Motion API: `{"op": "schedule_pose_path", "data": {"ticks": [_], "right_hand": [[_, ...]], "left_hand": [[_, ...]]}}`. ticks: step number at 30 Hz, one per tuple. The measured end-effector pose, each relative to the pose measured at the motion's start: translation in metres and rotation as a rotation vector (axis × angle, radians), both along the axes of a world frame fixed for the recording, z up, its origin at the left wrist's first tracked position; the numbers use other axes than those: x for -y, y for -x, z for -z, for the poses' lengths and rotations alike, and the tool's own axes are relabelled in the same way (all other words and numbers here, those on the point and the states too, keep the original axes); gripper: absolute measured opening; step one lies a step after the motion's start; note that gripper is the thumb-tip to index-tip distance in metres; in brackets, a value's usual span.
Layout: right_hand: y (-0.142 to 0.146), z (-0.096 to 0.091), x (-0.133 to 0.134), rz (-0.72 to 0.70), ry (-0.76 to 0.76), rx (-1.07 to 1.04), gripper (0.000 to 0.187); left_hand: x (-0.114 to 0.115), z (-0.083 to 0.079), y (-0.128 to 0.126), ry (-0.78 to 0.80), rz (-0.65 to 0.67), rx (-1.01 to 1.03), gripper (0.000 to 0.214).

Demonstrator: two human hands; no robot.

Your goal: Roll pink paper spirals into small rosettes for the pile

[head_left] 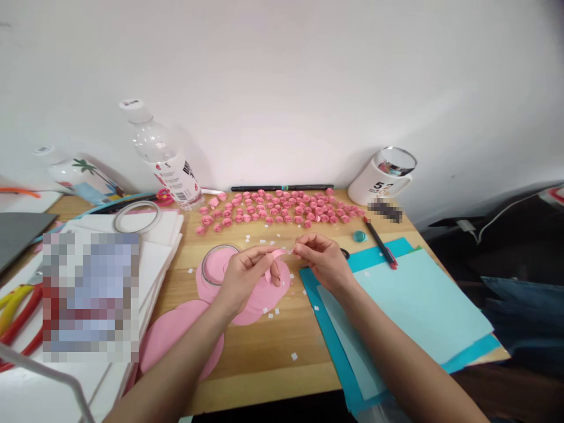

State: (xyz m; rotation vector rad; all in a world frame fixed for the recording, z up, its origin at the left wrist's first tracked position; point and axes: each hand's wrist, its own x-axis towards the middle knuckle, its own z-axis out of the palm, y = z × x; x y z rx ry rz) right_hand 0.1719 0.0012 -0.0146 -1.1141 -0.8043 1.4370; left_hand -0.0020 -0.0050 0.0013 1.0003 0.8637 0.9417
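My left hand pinches a curled strip of pink paper between thumb and fingers, above the middle of the table. Close by on the right, the thumb and forefinger of my right hand are pressed together near the strip's end; what they hold is too small to make out. Below my hands lie pink paper circles, with a roll of tape on top at the left. More pink circles lie partly under my left forearm. Behind my hands, several small rolled pink paper flowers are spread out.
Tiny white scraps dot the wooden table. A clear bottle and a white mug stand by the wall. Light blue sheets and a red-tipped pen lie right; white sheets, another tape roll and red-yellow-handled pliers left.
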Motion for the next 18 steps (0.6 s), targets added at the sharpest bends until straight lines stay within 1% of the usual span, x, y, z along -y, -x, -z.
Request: {"op": "schedule_pose_path", "data": {"ticks": [3,7,10,15,18], "right_hand": [[0.0011,-0.0008,-0.0002,0.021,0.009,-0.003,0.017],[0.0031,-0.0017,-0.0011,0.000,0.022,-0.035,0.018],[0.0034,-0.0012,-0.0016,-0.008,0.012,-0.055,0.019],[0.0018,0.0001,-0.0010,-0.003,0.033,-0.026,0.020],[0.0014,-0.0015,-0.0001,-0.008,0.019,-0.010,0.020]], "left_hand": [[-0.0001,-0.0014,-0.0002,-0.003,0.000,-0.018,0.022],[-0.0005,-0.0042,-0.0002,-0.004,-0.003,-0.065,0.024],[-0.0006,-0.0040,0.0000,0.000,-0.003,-0.055,0.025],[-0.0007,-0.0015,0.0003,-0.002,0.004,-0.053,0.027],[-0.0005,-0.0016,0.0002,0.004,0.002,-0.045,0.028]]}}
